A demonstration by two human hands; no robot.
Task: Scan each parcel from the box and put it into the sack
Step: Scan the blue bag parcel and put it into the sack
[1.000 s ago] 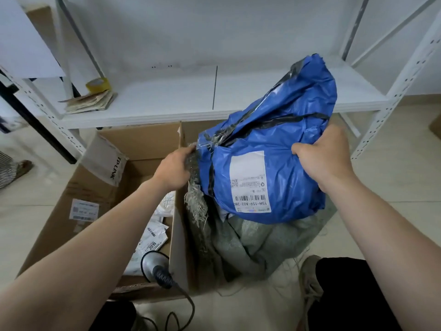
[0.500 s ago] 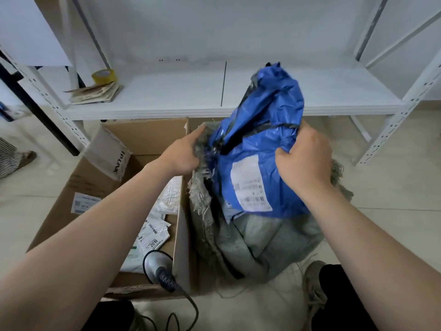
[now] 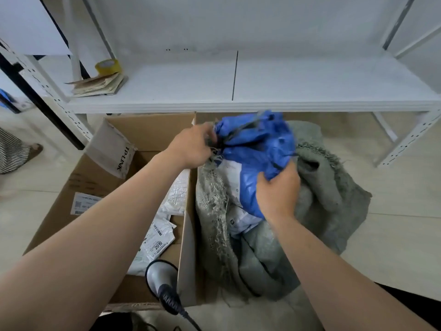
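Observation:
A crumpled blue parcel (image 3: 257,149) with a white label sits half inside the mouth of the grey-green woven sack (image 3: 329,194) on the floor. My right hand (image 3: 278,192) grips the parcel's lower right side. My left hand (image 3: 191,149) holds the frayed left rim of the sack beside the parcel's top corner. To the left stands the open cardboard box (image 3: 148,132), with several white parcels (image 3: 164,225) lying inside. A handheld barcode scanner (image 3: 160,280) rests at the box's near right corner, its cable trailing down.
A white metal shelf (image 3: 262,84) runs across behind the box and sack, with a yellow tape roll (image 3: 107,66) and a stack of papers (image 3: 100,84) at its left. A shelf upright (image 3: 405,142) stands on the right. My dark-trousered knee (image 3: 410,304) is at bottom right.
The blue parcel has come down from chest height into the sack's mouth. Both hands moved down with it, and the label is now mostly hidden.

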